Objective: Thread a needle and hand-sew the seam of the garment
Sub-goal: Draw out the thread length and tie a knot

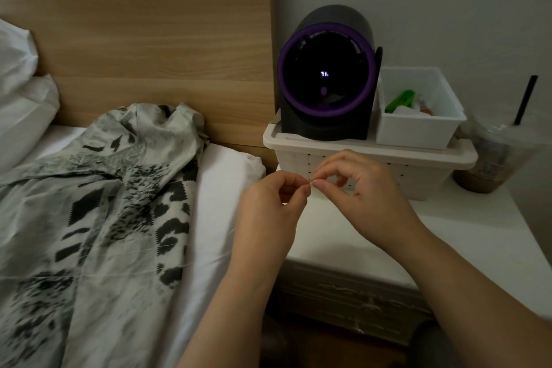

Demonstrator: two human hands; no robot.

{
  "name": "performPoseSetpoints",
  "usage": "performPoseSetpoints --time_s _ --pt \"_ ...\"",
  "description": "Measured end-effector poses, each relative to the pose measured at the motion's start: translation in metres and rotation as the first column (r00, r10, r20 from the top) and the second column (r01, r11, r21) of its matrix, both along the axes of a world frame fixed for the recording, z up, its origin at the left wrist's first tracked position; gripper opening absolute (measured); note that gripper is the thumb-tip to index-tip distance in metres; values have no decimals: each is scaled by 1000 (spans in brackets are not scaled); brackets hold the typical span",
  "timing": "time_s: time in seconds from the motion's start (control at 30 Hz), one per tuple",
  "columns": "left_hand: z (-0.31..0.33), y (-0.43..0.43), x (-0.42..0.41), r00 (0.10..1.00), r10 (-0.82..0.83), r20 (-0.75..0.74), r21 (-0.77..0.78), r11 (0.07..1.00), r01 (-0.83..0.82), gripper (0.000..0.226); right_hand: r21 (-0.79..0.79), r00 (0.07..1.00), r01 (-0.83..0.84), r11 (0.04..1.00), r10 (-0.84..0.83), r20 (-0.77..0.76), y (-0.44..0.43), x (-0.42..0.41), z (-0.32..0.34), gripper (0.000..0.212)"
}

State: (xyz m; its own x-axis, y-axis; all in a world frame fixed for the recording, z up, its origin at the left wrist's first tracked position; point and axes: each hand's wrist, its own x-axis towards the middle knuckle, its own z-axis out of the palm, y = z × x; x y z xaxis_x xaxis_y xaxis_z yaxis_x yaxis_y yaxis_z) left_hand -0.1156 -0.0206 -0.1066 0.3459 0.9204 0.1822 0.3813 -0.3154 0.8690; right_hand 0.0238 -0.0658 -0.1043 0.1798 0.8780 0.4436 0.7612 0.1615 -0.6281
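The garment (104, 203), pale with black blotches, lies spread on the bed (230, 188) well left of the grip. A thin white thread (167, 251) crosses it and runs up toward the left hand (270, 206), whose thumb and forefinger are pressed together, pinching the thread's end. The right hand (369, 197) meets it tip to tip in the same kind of pinch. A tiny pale glint at the meeting point is probably the needle (311, 183), though the eye is too small to make out.

This looks like the threading step, with the seam not yet begun. It should go best with the two hands braced against each other, only a short stiff stub of thread beyond the left grip, and the eye turned toward a darker background. The light is dim, and white thread gets lost against the white basket (388, 176) just behind the grip.

That basket stands on the worktop (448, 251) and carries a dark round device (327, 75) and a small white bin (415, 131). Well right of the grip stands an iced drink (493, 164), which a swinging right elbow could tip. The slack thread could also snag on the garment.
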Motion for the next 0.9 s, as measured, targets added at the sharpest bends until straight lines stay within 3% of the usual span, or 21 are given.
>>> performPoseSetpoints --time_s 0.37,0.77,0.9 --pt "2 -1 -1 1000 -15 15 -22 1000 15 8 -46 991 6 999 -12 -135 0 -4 0 7" --pt "1 0 3 997 -12 -72 107 994 20 7 -84 976 62 994 -78 -204 5 -14 -9 10" --pt "0 1 2 998 -48 -42 32 998 49 9 -94 967 65 993 -86 -241 7 -14 -12 17"
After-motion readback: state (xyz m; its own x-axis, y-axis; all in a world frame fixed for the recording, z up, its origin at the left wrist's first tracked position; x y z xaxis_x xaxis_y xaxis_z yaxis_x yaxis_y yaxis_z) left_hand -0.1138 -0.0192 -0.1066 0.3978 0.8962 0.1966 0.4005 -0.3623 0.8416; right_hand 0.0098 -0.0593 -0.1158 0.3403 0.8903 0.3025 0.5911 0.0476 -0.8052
